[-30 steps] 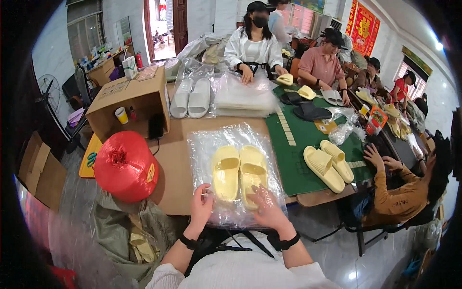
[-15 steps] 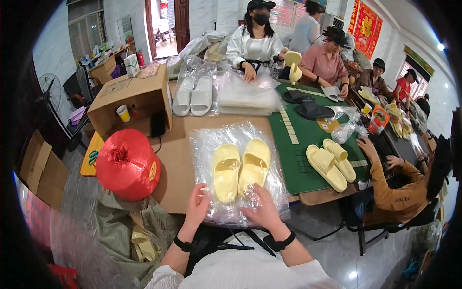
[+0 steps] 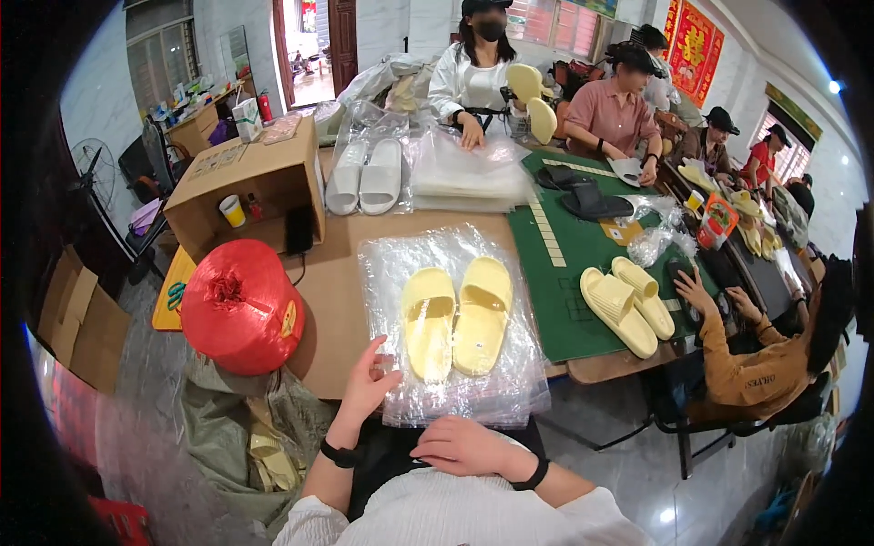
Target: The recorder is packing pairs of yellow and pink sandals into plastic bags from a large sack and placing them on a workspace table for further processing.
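Slippers [image 3: 479, 323]: lying side by side, inside or atop the clear bag [image 3: 521, 364], cannot tell which.
Left hand [image 3: 367, 382]: showing wide-spread fingers, holding nothing visible.
Right hand [image 3: 466, 446]: hiding its palm; cannot tell its grip.
Bag: risking a skewed pair if a hand is tugging it.

**Pale yellow, bold red, deep green**

We see plain pale-yellow slippers [image 3: 473, 328], a red twine roll [image 3: 241, 314], a deep green mat [image 3: 551, 337] marked by cream rectangles [image 3: 546, 232], white slides [image 3: 381, 187], our black wristbands [image 3: 340, 454] and our white sleeves [image 3: 583, 523].
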Demonstrator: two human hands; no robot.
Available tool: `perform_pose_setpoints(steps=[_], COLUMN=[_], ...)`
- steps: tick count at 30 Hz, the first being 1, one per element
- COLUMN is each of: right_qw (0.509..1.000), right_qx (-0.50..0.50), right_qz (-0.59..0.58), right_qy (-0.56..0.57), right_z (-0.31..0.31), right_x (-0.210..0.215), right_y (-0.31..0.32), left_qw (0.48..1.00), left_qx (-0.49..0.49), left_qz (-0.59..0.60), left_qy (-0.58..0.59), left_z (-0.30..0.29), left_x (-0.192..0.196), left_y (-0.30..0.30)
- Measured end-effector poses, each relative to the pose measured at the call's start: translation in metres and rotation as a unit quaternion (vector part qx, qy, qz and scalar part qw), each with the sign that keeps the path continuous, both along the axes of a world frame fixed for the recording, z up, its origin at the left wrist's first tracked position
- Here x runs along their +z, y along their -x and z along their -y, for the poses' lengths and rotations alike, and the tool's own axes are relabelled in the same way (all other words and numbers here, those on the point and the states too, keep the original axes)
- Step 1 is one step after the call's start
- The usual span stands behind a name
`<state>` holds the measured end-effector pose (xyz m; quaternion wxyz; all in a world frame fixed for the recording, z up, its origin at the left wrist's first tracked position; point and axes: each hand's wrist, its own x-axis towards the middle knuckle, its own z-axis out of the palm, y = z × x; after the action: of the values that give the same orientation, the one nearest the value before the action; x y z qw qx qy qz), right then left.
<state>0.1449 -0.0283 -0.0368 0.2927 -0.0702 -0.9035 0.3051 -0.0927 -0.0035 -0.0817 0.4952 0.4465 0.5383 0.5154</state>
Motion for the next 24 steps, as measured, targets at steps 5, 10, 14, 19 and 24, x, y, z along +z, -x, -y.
perform_pose_setpoints(steps=[5,10,14,19,24], right_qw=[0.962,0.858,0.889,0.934,0.950], right_qx=[-0.258,-0.496,-0.444,-0.348,-0.312], right_qz=[-0.076,-0.017,0.064,0.071,0.007], right_qy=[-0.043,-0.127,-0.093,-0.027,-0.012], right_z=[-0.020,-0.048,-0.048,-0.046,-0.049], right_x=[0.013,0.015,-0.002,-0.007,-0.008], right_y=[-0.064,-0.127,-0.143,-0.140,-0.135], left_qw=[1.000,0.998,0.968,0.904,0.853], left_qx=[-0.014,-0.027,-0.022,-0.051,-0.066], left_qz=[0.010,-0.044,-0.204,-0.372,-0.435], left_qy=[-0.001,-0.035,-0.147,-0.205,-0.280], left_z=[0.015,0.026,0.038,0.050,0.047], left_x=[0.003,-0.007,0.002,0.022,0.018], left_y=[0.006,0.020,0.016,0.009,0.011])
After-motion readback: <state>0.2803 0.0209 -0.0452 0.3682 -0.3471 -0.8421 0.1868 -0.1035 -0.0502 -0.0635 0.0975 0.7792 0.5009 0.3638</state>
